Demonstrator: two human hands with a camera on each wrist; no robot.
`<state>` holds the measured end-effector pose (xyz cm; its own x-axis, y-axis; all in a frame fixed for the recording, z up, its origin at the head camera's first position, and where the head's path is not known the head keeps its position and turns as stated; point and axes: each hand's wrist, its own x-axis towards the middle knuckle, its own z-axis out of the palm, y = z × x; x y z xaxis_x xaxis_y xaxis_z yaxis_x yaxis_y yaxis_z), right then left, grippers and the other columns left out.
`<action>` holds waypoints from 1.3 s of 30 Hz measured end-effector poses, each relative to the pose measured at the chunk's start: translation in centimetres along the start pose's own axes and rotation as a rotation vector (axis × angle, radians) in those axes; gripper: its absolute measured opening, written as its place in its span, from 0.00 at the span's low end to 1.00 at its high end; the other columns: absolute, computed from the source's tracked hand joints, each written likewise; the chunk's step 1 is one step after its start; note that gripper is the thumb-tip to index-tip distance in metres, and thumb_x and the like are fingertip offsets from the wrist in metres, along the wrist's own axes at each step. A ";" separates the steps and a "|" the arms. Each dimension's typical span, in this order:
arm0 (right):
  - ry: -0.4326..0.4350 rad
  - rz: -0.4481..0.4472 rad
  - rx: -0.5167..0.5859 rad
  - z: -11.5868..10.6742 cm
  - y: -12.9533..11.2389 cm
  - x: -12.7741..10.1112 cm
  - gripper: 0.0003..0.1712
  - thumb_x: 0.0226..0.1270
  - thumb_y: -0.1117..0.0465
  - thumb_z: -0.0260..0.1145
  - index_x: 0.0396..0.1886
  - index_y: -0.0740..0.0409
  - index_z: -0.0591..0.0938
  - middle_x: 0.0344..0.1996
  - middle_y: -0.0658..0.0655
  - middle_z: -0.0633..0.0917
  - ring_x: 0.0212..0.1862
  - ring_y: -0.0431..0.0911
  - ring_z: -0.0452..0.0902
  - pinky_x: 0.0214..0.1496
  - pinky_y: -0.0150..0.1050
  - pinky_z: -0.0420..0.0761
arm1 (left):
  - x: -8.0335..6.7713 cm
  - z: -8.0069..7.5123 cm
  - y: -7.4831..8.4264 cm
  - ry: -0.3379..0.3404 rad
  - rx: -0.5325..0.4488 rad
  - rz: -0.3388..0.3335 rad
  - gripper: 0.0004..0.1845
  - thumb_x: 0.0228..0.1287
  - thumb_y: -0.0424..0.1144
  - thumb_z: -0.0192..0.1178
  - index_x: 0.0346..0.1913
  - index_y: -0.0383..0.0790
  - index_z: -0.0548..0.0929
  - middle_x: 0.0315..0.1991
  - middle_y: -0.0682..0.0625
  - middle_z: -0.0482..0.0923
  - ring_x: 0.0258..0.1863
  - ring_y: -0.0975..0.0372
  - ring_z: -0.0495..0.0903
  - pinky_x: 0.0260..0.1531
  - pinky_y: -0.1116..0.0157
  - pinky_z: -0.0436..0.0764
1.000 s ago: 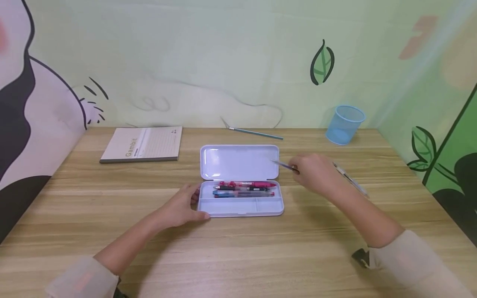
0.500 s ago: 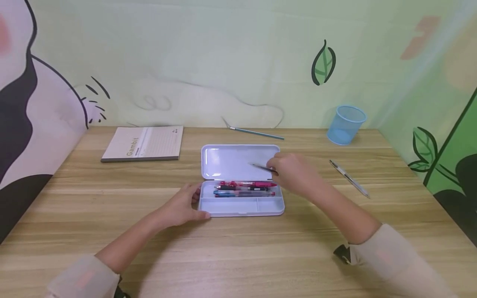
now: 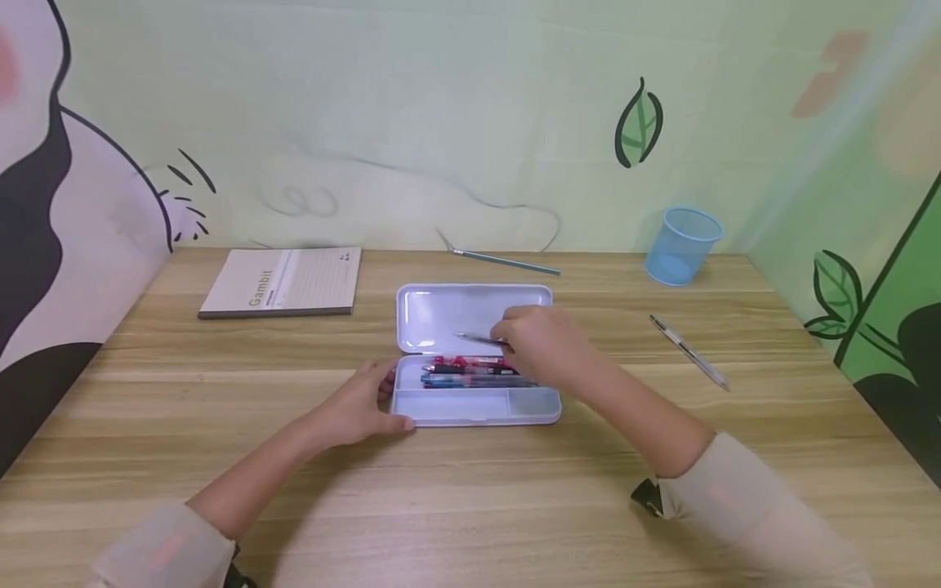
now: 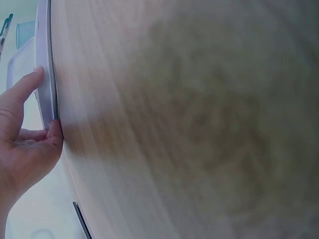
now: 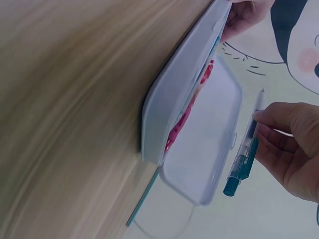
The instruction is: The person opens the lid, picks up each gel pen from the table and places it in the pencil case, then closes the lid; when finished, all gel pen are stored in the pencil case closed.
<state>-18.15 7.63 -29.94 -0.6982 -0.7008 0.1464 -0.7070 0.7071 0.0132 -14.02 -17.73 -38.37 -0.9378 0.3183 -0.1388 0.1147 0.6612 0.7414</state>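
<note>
A pale lavender pencil case (image 3: 450,407) lies open on the table, its lid (image 3: 441,314) tipped back. Several pens (image 3: 470,380) fill its long rear compartment, among them a red one (image 5: 187,117); the two front compartments hold nothing. My left hand (image 3: 356,412) grips the left end of the case, thumb at the front corner and fingers along the side. Above the rear compartment, my right hand (image 3: 547,347) pinches a clear pen with a teal clip and end (image 5: 242,157), its tip pointing left. That hand hides the right part of the stored pens.
Another clear pen (image 3: 689,352) lies to the right. Behind the case, a blue-handled paintbrush (image 3: 507,263) leans its bristles near the wall. A notebook (image 3: 283,282) lies at the back left, and a blue mesh pen cup (image 3: 680,249) stands at the back right.
My right hand has carried the pen leftward from beside the case to over its rear compartment, uncovering the other pen on the table. My left hand stays at the case.
</note>
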 end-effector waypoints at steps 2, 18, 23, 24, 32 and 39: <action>0.013 -0.027 -0.001 0.3 -0.2 0.3 0.07 0.53 0.67 0.66 0.33 0.57 0.87 0.26 0.51 0.82 0.28 0.42 0.76 0.28 0.33 0.77 | 0.0 0.0 0.0 0.000 0.000 0.005 0.45 0.48 0.41 0.72 0.66 0.28 0.60 0.50 0.40 0.65 0.49 0.51 0.69 0.52 0.55 0.72; -0.009 -0.097 0.042 1.8 -1.7 1.6 0.08 0.52 0.70 0.66 0.31 0.56 0.87 0.27 0.51 0.83 0.31 0.43 0.79 0.34 0.36 0.80 | -0.1 0.1 0.1 0.011 -0.003 0.010 0.45 0.47 0.40 0.72 0.65 0.27 0.61 0.49 0.39 0.66 0.49 0.51 0.70 0.52 0.55 0.71; -0.074 -0.102 0.041 2.1 -2.1 2.0 0.07 0.54 0.68 0.66 0.32 0.56 0.87 0.27 0.50 0.83 0.30 0.42 0.77 0.33 0.35 0.78 | 0.0 0.1 0.0 0.013 -0.004 0.029 0.44 0.47 0.39 0.72 0.65 0.26 0.61 0.49 0.39 0.65 0.48 0.51 0.70 0.51 0.55 0.72; -0.091 -0.101 0.040 2.2 -2.2 2.1 0.08 0.55 0.67 0.66 0.33 0.56 0.88 0.28 0.50 0.83 0.30 0.42 0.77 0.34 0.35 0.78 | 0.0 0.0 0.1 0.013 -0.006 0.031 0.44 0.47 0.39 0.72 0.65 0.26 0.61 0.49 0.39 0.65 0.48 0.51 0.70 0.51 0.55 0.72; -0.150 -0.128 0.025 3.2 -2.6 2.2 0.09 0.55 0.69 0.64 0.34 0.56 0.87 0.28 0.51 0.83 0.30 0.42 0.76 0.36 0.36 0.78 | -0.1 0.0 0.0 0.014 -0.007 0.030 0.44 0.47 0.39 0.72 0.65 0.26 0.60 0.50 0.38 0.65 0.49 0.50 0.70 0.52 0.54 0.71; -0.171 -0.136 0.028 4.2 -2.5 2.1 0.09 0.55 0.69 0.65 0.33 0.56 0.87 0.29 0.50 0.83 0.30 0.41 0.75 0.36 0.34 0.78 | -0.1 0.0 0.0 0.016 -0.005 0.040 0.45 0.46 0.39 0.72 0.64 0.25 0.61 0.50 0.37 0.65 0.49 0.50 0.69 0.53 0.54 0.71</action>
<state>-18.35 3.96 -33.85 -0.6035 -0.7970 -0.0251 -0.7971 0.6038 -0.0066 -13.94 -17.74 -38.33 -0.9376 0.3333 -0.0990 0.1502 0.6450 0.7493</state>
